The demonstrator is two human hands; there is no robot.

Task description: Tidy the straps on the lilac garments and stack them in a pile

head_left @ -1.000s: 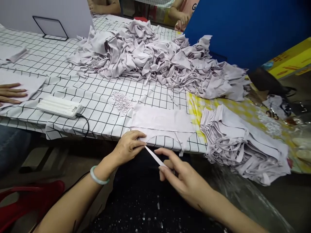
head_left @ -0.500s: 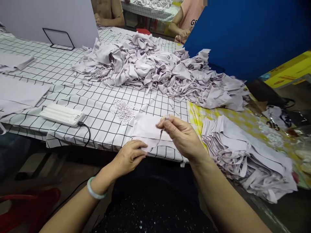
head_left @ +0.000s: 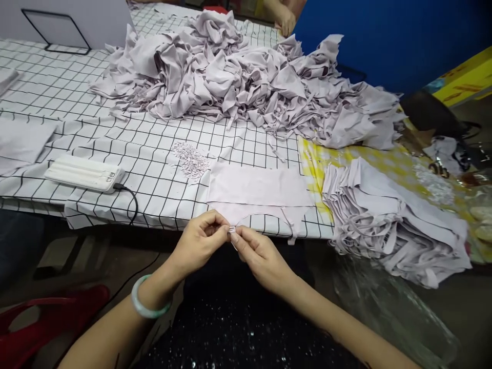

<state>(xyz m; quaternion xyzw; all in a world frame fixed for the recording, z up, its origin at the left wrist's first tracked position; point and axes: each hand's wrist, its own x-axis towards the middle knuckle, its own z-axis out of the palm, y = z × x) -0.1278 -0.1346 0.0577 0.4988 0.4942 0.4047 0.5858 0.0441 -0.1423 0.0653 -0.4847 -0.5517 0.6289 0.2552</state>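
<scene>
My left hand point(head_left: 202, 241) and my right hand point(head_left: 258, 252) meet just off the table's front edge, fingertips pinched together. Between them sits a small pale slotted piece, like a strap slider point(head_left: 231, 230). The right fingers grip this piece; the left thumb and forefinger pinch the end of a thin fabric strap against it, partly hidden by the fingers. That strap belongs to a pale pink cut garment piece point(head_left: 253, 185) lying flat before me, its curved lower edge at the table's rim. A little heap of tiny pale pieces point(head_left: 191, 161) lies beside its left end.
A large tangled heap of pale cloth point(head_left: 230, 77) covers the back. Stacked garment pieces point(head_left: 388, 220) hang over the right edge, on yellow cloth. A white power bank point(head_left: 84, 173) with a black cable lies left. Grey and blue boards point(head_left: 400, 46) stand behind; another person's hand point(head_left: 286, 20) shows.
My right hand has come down and left to meet my left hand, bringing the slider. My left hand has gone from resting on the cloth to pinching. The view has tilted down.
</scene>
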